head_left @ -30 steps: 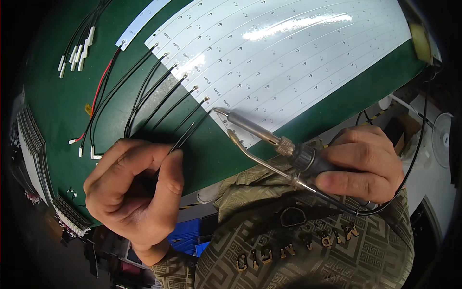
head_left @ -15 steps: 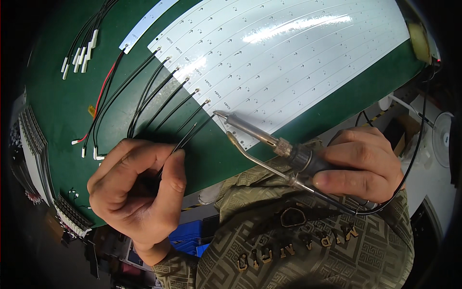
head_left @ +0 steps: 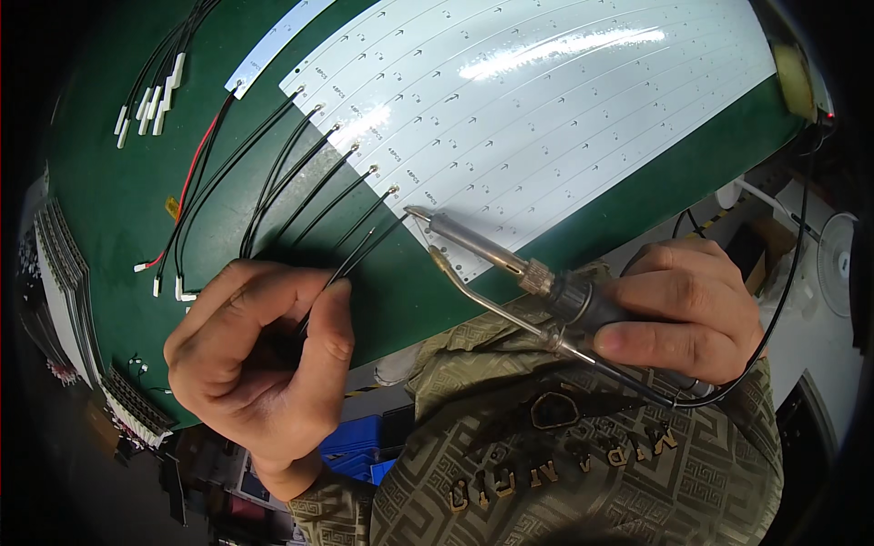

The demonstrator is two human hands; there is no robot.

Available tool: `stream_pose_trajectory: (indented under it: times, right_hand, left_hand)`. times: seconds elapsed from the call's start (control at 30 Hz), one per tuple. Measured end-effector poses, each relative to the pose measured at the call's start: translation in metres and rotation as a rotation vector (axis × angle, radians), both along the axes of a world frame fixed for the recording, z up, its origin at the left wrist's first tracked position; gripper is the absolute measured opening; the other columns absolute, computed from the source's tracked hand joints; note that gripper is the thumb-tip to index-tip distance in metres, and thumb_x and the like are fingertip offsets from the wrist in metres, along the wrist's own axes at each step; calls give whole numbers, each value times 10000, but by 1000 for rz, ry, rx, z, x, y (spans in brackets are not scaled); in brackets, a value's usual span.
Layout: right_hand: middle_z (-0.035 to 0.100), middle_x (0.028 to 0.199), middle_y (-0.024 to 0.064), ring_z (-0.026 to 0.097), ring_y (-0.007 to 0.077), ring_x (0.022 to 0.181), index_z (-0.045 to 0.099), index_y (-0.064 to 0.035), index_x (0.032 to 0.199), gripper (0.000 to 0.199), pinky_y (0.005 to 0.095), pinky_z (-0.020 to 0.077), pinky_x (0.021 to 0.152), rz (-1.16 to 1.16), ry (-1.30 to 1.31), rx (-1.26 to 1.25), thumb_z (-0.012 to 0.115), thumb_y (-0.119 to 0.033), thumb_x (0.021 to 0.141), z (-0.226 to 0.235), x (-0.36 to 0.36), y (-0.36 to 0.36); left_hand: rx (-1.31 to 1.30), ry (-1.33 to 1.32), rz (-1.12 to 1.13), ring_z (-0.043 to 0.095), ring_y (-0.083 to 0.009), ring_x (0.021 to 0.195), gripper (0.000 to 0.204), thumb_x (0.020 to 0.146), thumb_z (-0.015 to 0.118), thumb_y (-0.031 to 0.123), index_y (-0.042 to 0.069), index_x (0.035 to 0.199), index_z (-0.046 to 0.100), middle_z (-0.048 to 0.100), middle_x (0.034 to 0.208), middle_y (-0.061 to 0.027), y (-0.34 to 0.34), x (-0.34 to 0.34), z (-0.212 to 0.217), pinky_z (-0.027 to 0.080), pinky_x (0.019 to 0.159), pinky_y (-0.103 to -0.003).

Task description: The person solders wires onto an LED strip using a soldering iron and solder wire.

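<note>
Two hands are at work over the green desk (head_left: 118, 209). The left hand (head_left: 264, 355) is curled tight, pinching a black wire (head_left: 360, 257) whose bare end meets the near edge of the white LED strip panel (head_left: 546, 100). The right hand (head_left: 687, 309) grips a soldering iron (head_left: 482, 247). Since a second ago the iron's tip has crept closer, now touching that wire end at the panel's pad; the joint looks to be under heat. Six wires to the left already sit attached.

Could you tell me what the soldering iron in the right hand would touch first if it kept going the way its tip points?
Probably the near corner of the white panel, where the black wire pinched by the left hand ends. The soldering iron tip in the right hand sits almost there; depth unclear.
</note>
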State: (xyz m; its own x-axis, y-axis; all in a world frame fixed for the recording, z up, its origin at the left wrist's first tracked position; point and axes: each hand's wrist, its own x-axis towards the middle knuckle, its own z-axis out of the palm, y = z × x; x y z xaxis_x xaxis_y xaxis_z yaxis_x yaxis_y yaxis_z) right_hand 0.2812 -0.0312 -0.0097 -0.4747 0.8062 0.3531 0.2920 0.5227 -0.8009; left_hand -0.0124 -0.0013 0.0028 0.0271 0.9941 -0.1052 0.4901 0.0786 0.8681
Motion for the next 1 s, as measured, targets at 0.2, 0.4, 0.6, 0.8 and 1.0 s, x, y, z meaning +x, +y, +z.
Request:
stream_pose_trajectory:
  times: [0.2,0.4,0.6,0.8,1.0]
  right_hand:
    - [694,896,133,571,154,601,746,-55,1079,228,255,488,505,-6,47,9,812,-13,865,2,4,0]
    - [676,924,131,595,157,649,706,-99,1139,278,269,530,551,7,7,-37,821,-50,891,10,12,0]
    - [677,941,130,597,162,661,706,-98,1143,276,279,530,561,0,-20,-67,822,-53,897,15,15,3]
    - [680,936,129,597,168,654,707,-94,1148,281,285,524,559,-120,-111,-55,824,-49,897,20,14,6]
    - [683,931,127,596,173,646,708,-89,1153,286,292,518,557,-170,-142,-46,826,-45,896,19,8,8]
  left_hand:
    - [6,-8,8,409,-99,546,105,675,767,-74,-48,773,740,620,681,-25,0,0,-1,313,520,-223]
    - [4,-2,13,410,-99,546,99,678,765,-73,-49,769,736,621,681,-26,-1,0,0,315,520,-222]
    - [2,-13,-28,431,-100,542,118,691,792,-74,-55,803,759,644,698,-32,0,-4,0,336,526,-224]
    - [99,43,-61,460,-105,537,154,713,825,-72,-64,863,789,679,752,-69,-1,-5,6,365,535,-228]
    - [471,258,85,508,-118,567,186,732,841,-66,-65,915,806,699,822,-122,-2,-8,22,414,560,-234]
